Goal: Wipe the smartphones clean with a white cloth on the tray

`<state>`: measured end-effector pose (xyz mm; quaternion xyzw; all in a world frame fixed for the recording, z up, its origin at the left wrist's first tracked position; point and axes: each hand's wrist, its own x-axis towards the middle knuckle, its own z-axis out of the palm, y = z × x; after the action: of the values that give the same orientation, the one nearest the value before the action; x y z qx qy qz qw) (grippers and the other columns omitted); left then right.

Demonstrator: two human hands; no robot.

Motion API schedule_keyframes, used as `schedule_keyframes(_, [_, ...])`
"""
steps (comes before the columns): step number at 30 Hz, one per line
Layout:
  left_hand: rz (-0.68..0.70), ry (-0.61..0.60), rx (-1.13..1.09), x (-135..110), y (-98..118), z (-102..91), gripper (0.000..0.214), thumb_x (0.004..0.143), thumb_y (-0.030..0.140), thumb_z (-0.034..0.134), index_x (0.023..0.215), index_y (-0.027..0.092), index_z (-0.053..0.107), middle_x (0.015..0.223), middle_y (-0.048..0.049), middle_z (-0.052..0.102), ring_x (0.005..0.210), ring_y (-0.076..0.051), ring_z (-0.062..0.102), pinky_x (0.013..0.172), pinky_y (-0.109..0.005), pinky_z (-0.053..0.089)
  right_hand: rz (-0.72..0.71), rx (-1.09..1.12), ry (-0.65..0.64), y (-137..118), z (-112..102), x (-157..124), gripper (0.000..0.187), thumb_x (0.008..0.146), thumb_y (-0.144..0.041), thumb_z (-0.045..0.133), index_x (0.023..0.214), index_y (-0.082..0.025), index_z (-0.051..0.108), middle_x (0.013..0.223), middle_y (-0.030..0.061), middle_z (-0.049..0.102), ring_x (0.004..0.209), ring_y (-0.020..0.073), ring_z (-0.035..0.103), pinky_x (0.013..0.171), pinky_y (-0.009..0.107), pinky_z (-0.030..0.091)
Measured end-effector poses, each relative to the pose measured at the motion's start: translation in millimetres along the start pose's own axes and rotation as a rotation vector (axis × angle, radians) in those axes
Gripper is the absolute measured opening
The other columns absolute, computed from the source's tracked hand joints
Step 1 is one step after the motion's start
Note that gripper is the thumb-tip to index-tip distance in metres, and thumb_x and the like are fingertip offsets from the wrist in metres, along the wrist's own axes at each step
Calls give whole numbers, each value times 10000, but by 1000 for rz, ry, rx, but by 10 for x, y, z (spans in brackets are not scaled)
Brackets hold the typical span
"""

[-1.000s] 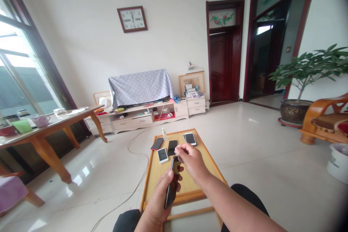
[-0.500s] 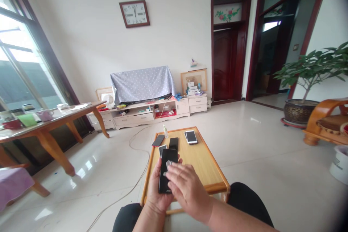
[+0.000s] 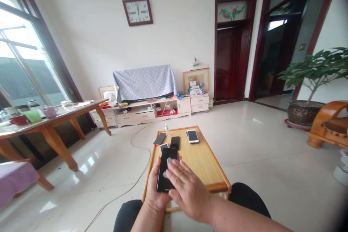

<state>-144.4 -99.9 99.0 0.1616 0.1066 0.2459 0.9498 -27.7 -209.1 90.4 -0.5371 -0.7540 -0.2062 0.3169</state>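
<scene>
My left hand (image 3: 154,190) grips a black phone (image 3: 165,166) screen-up over the near end of a small wooden table (image 3: 206,166). My right hand (image 3: 187,186) lies over the phone's lower half with fingers pressed flat on a small pale cloth (image 3: 169,161) against the screen. Farther along the table lie a red-edged dark phone (image 3: 159,139), a black phone (image 3: 174,142), a white phone (image 3: 193,136) and another white phone (image 3: 163,146) partly hidden behind the one I hold. A small clear bottle (image 3: 166,129) stands at the far edge.
A cable (image 3: 136,174) trails over the glossy tile floor left of the table. A wooden dining table (image 3: 51,125) with cups stands at the left, a TV cabinet (image 3: 146,110) at the far wall, and a potted plant (image 3: 304,110) and wooden chair (image 3: 326,123) at the right.
The held phone turned from edge-on to screen-up. My right hand came down from above it onto the screen with the cloth and has slid slightly along it.
</scene>
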Motion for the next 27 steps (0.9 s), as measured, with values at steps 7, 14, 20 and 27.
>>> schedule_keyframes(7, [-13, 44, -8, 11, -85, 2, 468, 961, 364, 556, 1369, 135, 570, 1171, -114, 738, 1140, -234, 681, 1037, -353, 508, -2, -9, -44, 106, 1, 114, 484, 1022, -303, 448, 1476, -137, 458, 1535, 123, 437, 1468, 273, 328, 1216, 543, 279])
schedule_keyframes(14, [-56, 25, -14, 11, 14, 3, 559, 947, 425, 576, 1412, 121, 520, 1264, -142, 695, 1205, -253, 644, 1078, -379, 475, -35, -37, -50, 21, 36, 105, 552, 1006, -323, 478, 1503, -92, 409, 1567, 157, 365, 1491, 302, 259, 1218, 547, 273])
schedule_keyframes(20, [-95, -28, -6, 9, -42, -86, 512, 970, 439, 523, 1342, 93, 585, 1256, -151, 694, 1153, -228, 669, 1044, -316, 484, -101, -3, -64, -139, 95, 83, 500, 1006, -246, 459, 1490, -123, 438, 1547, 104, 415, 1475, 259, 312, 1229, 497, 279])
schedule_keyframes(27, [-46, -73, 33, 45, -106, -4, 455, 979, 464, 497, 1316, 181, 614, 1205, -84, 729, 1187, -206, 653, 1095, -316, 442, 139, -17, 59, 194, 114, 407, 469, 997, -175, 427, 1461, -142, 487, 1512, 133, 465, 1440, 251, 386, 1193, 507, 349])
